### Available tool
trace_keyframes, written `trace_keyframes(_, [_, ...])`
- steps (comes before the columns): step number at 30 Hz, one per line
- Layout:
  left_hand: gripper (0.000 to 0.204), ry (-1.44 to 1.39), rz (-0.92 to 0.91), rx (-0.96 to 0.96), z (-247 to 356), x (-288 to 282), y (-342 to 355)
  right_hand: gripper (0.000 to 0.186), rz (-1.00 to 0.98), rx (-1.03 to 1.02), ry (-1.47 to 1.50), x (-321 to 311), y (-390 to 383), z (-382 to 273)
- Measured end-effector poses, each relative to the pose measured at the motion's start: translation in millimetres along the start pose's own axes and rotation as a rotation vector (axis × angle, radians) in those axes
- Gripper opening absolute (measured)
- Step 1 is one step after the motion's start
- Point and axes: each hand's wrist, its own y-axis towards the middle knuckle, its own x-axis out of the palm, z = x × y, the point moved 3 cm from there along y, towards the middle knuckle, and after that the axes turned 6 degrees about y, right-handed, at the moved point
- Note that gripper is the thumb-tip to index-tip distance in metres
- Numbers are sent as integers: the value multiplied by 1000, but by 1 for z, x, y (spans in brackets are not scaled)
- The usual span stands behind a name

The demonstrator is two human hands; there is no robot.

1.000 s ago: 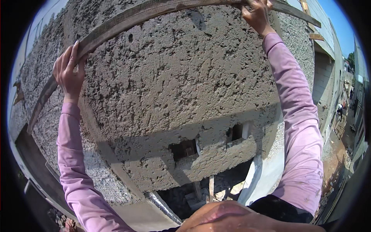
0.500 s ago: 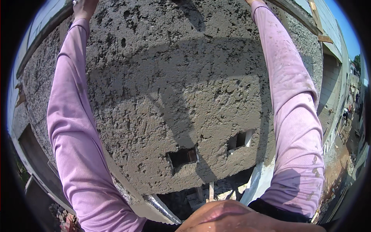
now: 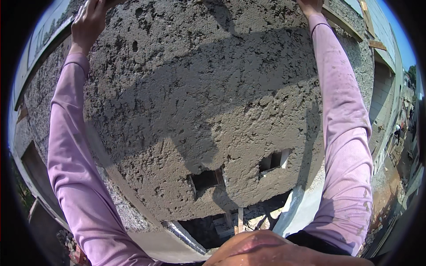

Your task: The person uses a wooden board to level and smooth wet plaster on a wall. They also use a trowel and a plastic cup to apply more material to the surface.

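Where the rough, pitted grey plaster wall [image 3: 262, 119] meets the view's upper edge, the left hand [image 3: 88, 25] grasps a narrow wooden board [image 3: 344, 24], while the right hand [image 3: 311, 6] has its fingers cut off, their grip impossible to tell. Two hands, one board and two roughly rectangular openings [image 3: 206, 180] show. Partly out of view, the board's long axis runs crosswise, left to right.

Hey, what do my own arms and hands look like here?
Your long sleeves are pinkish-lilac and wrinkled, reaching the wrists, with dark splotches on the right one. Black fabric shows by the right upper arm. The left hand wears no glove; the right hand is partly cut off.
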Motion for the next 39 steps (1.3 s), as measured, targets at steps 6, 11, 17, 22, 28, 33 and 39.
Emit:
trace_keyframes(6, [58, -732, -308, -17, 45, -65, -40, 72, 383, -396, -131, 84, -174, -100])
trace_keyframes(11, [57, -718, -340, -10, 79, -60, -43, 73, 238, -224, -186, 96, -195, -77])
trace_keyframes(17, [61, -704, -344, -20, 78, -55, -57, 69, 294, -354, -161, 98, -198, -76])
trace_keyframes(22, [62, -808, -545, 13, 81, -30, -31, 70, 160, -476, -91, 80, -169, -64])
trace_keyframes(28, [60, -732, -663, 15, 42, 16, -47, 67, 8, -438, 33, 73, -97, -87])
trace_keyframes(33, [54, -822, -709, -10, 91, -15, -10, 68, 173, -579, -130, 78, -61, -39])
trace_keyframes(39, [53, -986, -892, -87, 82, -30, -60, 69, -47, -455, 129, 61, -73, -40])
